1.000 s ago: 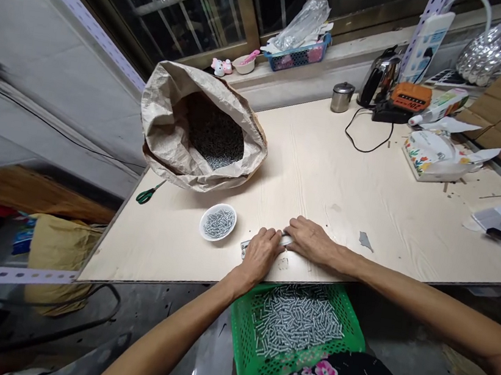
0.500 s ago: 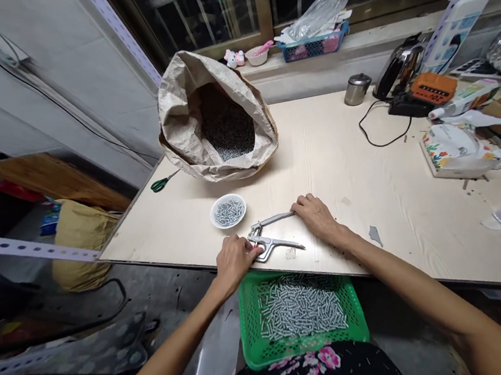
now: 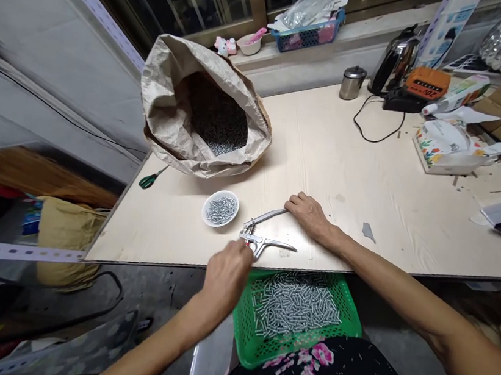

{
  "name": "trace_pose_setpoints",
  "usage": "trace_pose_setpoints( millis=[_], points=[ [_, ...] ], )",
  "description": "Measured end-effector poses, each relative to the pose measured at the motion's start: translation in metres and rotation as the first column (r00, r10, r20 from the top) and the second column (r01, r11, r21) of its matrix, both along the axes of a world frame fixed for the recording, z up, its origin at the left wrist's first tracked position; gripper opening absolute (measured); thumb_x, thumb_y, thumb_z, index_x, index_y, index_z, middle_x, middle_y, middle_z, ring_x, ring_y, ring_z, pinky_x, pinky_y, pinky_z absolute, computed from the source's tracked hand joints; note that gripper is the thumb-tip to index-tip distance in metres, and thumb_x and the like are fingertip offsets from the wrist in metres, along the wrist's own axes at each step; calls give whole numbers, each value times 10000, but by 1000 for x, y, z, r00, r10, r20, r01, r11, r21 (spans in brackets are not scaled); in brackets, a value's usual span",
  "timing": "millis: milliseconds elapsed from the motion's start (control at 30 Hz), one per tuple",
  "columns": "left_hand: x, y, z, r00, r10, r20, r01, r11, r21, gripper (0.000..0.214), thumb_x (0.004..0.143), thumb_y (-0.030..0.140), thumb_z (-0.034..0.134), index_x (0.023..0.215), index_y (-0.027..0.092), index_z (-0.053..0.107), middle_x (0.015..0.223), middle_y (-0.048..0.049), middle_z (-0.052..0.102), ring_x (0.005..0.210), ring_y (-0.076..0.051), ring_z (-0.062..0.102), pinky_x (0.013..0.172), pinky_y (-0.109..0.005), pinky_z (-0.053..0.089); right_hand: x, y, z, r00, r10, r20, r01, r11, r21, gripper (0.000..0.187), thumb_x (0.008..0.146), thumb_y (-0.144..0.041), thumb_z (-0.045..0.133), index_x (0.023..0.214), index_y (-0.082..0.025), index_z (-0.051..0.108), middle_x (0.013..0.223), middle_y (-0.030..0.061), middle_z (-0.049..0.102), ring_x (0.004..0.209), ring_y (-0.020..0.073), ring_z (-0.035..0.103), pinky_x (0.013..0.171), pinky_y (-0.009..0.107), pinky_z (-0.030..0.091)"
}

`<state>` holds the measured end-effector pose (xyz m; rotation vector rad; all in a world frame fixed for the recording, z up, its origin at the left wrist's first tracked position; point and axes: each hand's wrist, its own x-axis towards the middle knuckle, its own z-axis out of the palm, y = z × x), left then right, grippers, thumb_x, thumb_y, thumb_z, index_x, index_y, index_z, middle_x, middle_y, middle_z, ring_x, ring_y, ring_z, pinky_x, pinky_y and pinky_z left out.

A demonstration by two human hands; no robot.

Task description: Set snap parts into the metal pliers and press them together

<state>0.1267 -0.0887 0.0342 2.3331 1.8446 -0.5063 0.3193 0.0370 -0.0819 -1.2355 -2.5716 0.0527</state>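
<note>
Silver hand pliers (image 3: 271,242) with a spring near the pivot lie on the table near its front edge, handles apart. My right hand (image 3: 307,213) is closed round the end of the upper handle. Over the jaw end, beside the red part, is my left hand (image 3: 228,270), its fingers curled together and slightly blurred; what they hold is hidden. Just behind the jaws stands a white bowl (image 3: 220,209) of small silvery metal pieces. Below the table edge, a green basket (image 3: 238,333) on my lap holds many silvery, screw-like pieces (image 3: 297,307).
A large paper sack (image 3: 162,117) with dark metal pieces inside stands at the back left. Green-handled scissors (image 3: 148,181) lie near the left edge. Farther right are a metal canister (image 3: 353,83), a kettle (image 3: 394,62), an orange battery (image 3: 427,83) and a tissue pack (image 3: 444,151).
My left hand has lifted slightly and come back toward me from the pliers' jaws. My right hand keeps its grip on the handle. The whole view has shifted a little.
</note>
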Motion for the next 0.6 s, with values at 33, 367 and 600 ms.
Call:
trace_pose_setpoints(
  millis=[33, 367, 600],
  points=[
    [-1, -5, 2, 997, -39, 70, 42, 998, -38, 189, 907, 247, 485, 887, 192, 664, 939, -79, 629, 883, -215, 593, 653, -280, 439, 0, 0, -1, 1000, 3, -4, -3, 1000, 17, 214, 915, -81, 386, 882, -206, 556, 893, 70, 579, 844, 213, 419, 637, 318, 279],
    [-71, 80, -21, 948, 308, 79, -318, 911, 262, 260, 932, 246, 433, 1042, 207, 666, 1078, -67, 626, 1027, -204, 571, 731, -265, 444, -1, -4, -9, 997, 8, -71, -2, 996, 94, 177, 900, -81, 433, 882, -191, 571, 867, 55, 585, 833, 195, 441, 653, 297, 292],
    [-79, 103, -40, 893, 450, -23, -431, 867, 252, 276, 916, 242, 433, 1027, 128, 659, 1060, -128, 628, 999, -248, 596, 713, -288, 458, -1, -4, -8, 997, 6, -75, 0, 996, 85, 173, 896, -73, 441, 880, -187, 570, 864, 44, 582, 821, 188, 449, 665, 292, 305]
  ],
)
